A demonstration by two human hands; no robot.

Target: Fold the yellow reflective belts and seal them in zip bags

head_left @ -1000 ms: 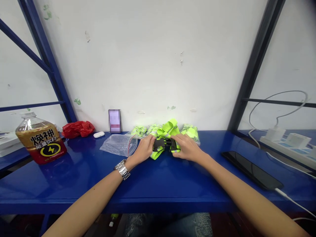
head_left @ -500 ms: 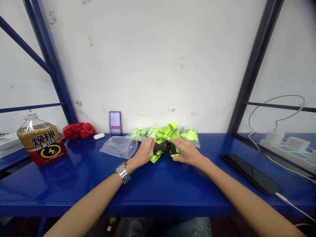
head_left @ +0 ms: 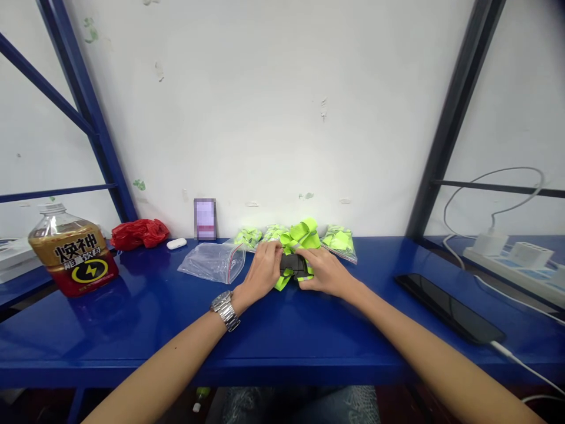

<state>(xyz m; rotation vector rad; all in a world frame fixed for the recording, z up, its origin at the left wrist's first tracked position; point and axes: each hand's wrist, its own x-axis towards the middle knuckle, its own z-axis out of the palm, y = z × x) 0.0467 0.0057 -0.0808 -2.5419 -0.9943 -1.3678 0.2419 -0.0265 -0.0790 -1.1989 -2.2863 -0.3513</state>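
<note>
- While left hand [head_left: 263,270] has its fingers pinching left end of black buckle [head_left: 291,265], right hand [head_left: 325,272] pinches right end with its fingers.
- Buckle halves meet between hands, over blue table [head_left: 282,338]; can't tell if touching it.
- Yellow-green strap [head_left: 304,234] bunched just behind buckle.
- Clear bag [head_left: 205,262] lies left of left hand.

At the grip: matt black plastic buckle [head_left: 290,264]; looped yellow-green cloth webbing [head_left: 308,231]. Left of grip: glossy clear plastic bag [head_left: 207,262]. Beneath grip: smooth, glossy blue tabletop [head_left: 291,335].
</note>
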